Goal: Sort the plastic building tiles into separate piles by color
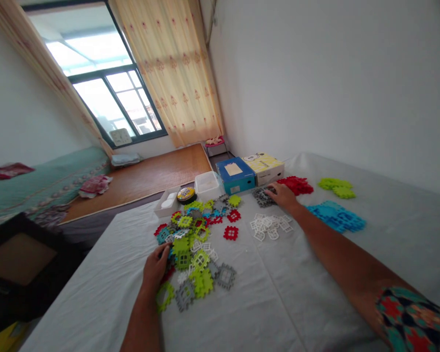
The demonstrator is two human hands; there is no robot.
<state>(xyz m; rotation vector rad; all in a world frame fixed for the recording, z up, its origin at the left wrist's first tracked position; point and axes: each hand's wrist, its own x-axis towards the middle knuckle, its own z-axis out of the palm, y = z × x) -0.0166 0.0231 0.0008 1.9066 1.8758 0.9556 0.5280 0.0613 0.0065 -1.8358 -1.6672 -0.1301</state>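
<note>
Pieces in gray (261, 197) lie under the right grip (283, 195).

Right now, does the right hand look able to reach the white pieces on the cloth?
Probably yes. The right hand is at the dark grey pile, close to the white pieces; only cloth shows between, and nothing seems to cover them.

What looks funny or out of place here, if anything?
One red square piece looks a bit stray: it lies apart from the mixed heap, while other red pieces are piled together near the right hand. Nothing looks clearly broken.
</note>
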